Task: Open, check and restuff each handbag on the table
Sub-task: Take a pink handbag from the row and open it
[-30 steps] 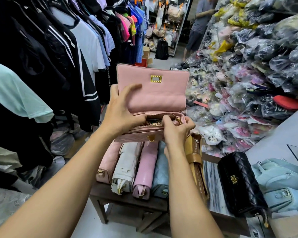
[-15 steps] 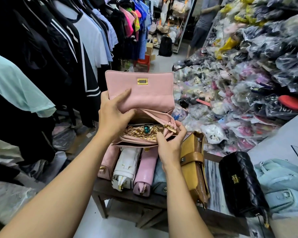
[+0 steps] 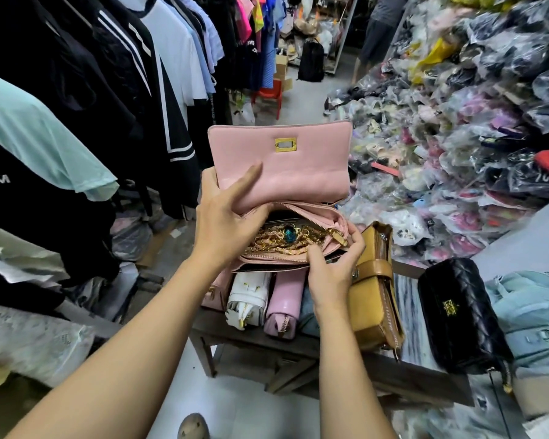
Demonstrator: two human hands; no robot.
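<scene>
I hold a pink handbag [image 3: 286, 166] above the table, its flap raised with a gold clasp plate showing. My left hand [image 3: 225, 217] grips the bag's left side below the flap. My right hand [image 3: 333, 261] pinches the bag's front edge at the right, spreading the zipped mouth. Inside lies a gold chain strap [image 3: 286, 240] with a teal bead. Below stand a white bag [image 3: 248, 296], a light pink bag [image 3: 284, 304], a mustard-yellow bag [image 3: 373, 296] and a black quilted bag [image 3: 457, 315] on the wooden table [image 3: 298, 346].
A rack of hanging clothes [image 3: 108, 90] fills the left. A heap of plastic-wrapped goods [image 3: 457, 122] rises on the right. Pale blue bags [image 3: 533, 312] lie at the table's right end. A person [image 3: 377, 30] stands far down the aisle by a black backpack [image 3: 311, 61].
The pink bag's zip went from nearly shut to pulled open, exposing the gold chain inside. My hands have spread its mouth wider and lowered the bag slightly.
</scene>
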